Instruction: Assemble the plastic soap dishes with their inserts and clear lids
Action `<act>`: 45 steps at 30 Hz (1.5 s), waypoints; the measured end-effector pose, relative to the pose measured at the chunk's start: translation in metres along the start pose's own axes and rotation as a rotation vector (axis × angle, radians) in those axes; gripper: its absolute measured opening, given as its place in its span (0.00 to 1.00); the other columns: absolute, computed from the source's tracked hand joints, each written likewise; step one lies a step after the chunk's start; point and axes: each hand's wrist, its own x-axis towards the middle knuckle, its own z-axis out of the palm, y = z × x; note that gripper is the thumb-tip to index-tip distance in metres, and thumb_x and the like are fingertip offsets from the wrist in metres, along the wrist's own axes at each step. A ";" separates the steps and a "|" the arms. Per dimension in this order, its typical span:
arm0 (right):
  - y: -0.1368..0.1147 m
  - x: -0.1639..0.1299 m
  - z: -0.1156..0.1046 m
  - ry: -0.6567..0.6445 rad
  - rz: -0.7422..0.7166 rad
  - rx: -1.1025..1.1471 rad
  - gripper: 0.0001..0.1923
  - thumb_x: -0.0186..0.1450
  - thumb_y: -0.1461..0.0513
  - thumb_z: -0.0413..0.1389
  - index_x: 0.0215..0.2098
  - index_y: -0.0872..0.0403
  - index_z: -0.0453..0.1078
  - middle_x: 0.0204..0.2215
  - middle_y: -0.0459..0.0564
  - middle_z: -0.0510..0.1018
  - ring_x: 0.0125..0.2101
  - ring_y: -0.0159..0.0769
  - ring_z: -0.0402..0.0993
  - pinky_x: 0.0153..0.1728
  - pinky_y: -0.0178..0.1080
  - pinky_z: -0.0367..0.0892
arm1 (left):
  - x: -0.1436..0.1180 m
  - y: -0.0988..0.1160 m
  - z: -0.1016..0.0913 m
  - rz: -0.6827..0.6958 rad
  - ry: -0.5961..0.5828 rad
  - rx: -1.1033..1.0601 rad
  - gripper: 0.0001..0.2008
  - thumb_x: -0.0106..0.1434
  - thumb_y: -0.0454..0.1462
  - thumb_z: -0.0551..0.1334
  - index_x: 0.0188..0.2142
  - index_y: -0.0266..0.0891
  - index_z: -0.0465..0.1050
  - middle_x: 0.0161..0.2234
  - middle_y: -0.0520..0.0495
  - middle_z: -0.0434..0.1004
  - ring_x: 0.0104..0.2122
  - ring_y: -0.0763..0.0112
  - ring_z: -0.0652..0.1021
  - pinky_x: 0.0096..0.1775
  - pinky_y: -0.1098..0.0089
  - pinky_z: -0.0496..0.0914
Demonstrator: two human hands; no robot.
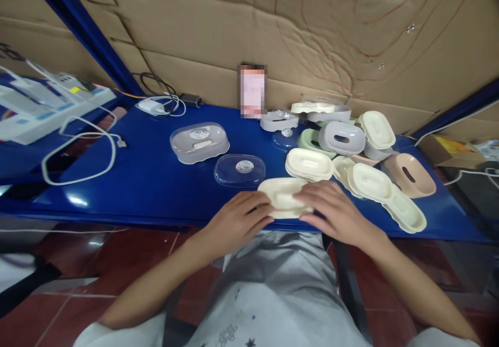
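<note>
A cream oval plastic soap-dish part (283,195) lies at the front edge of the blue table (148,181). My left hand (237,219) grips its left end and my right hand (331,209) covers its right end, fingers curled over it. Just behind it lies a clear oval lid with a round sticker (239,170). Further left stands a closed clear-lidded box (199,142).
A heap of cream, grey, green and pink dish parts (351,149) fills the right of the table. A white cable (78,149) and charger (154,106) lie at the left, white devices (42,105) beyond. Cardboard (273,25) backs the table. A blurred upright card (252,91) leans there.
</note>
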 end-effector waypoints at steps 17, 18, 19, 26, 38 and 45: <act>0.078 0.021 -0.031 0.176 0.325 -0.617 0.18 0.80 0.57 0.56 0.62 0.57 0.78 0.50 0.60 0.87 0.48 0.45 0.81 0.49 0.45 0.65 | -0.006 -0.003 0.011 0.036 0.000 0.003 0.16 0.77 0.34 0.63 0.62 0.39 0.72 0.59 0.36 0.77 0.60 0.54 0.79 0.58 0.54 0.78; 0.057 0.018 -0.030 0.211 0.250 -0.603 0.18 0.79 0.58 0.58 0.63 0.56 0.77 0.50 0.59 0.87 0.48 0.44 0.80 0.50 0.45 0.65 | -0.007 -0.003 0.012 0.022 0.022 0.020 0.19 0.77 0.35 0.64 0.65 0.40 0.70 0.63 0.33 0.74 0.63 0.51 0.77 0.59 0.51 0.78; 0.036 0.014 -0.027 0.218 0.171 -0.568 0.17 0.78 0.60 0.59 0.63 0.55 0.76 0.48 0.57 0.87 0.46 0.43 0.80 0.50 0.45 0.65 | -0.007 -0.003 0.012 0.003 0.044 0.032 0.22 0.77 0.36 0.65 0.67 0.41 0.68 0.66 0.31 0.70 0.65 0.48 0.75 0.61 0.49 0.77; -0.042 0.005 0.023 0.018 -0.015 -0.228 0.16 0.79 0.66 0.55 0.63 0.56 0.74 0.53 0.54 0.86 0.50 0.43 0.79 0.56 0.48 0.66 | -0.007 -0.006 0.013 -0.021 0.035 -0.009 0.28 0.76 0.38 0.66 0.72 0.46 0.63 0.73 0.32 0.61 0.72 0.46 0.68 0.66 0.43 0.73; -0.034 -0.019 0.052 0.075 0.013 0.025 0.25 0.76 0.69 0.56 0.70 0.54 0.69 0.59 0.54 0.83 0.63 0.42 0.77 0.68 0.51 0.69 | -0.003 -0.005 0.009 0.007 0.017 0.003 0.12 0.78 0.36 0.63 0.58 0.41 0.74 0.58 0.40 0.80 0.61 0.55 0.77 0.58 0.54 0.76; -0.034 -0.030 0.059 0.189 0.225 -0.003 0.31 0.75 0.59 0.63 0.74 0.45 0.64 0.67 0.56 0.76 0.69 0.53 0.70 0.73 0.68 0.57 | -0.014 -0.030 -0.018 -0.296 0.034 0.317 0.22 0.77 0.38 0.62 0.68 0.39 0.70 0.70 0.30 0.68 0.70 0.39 0.69 0.64 0.38 0.69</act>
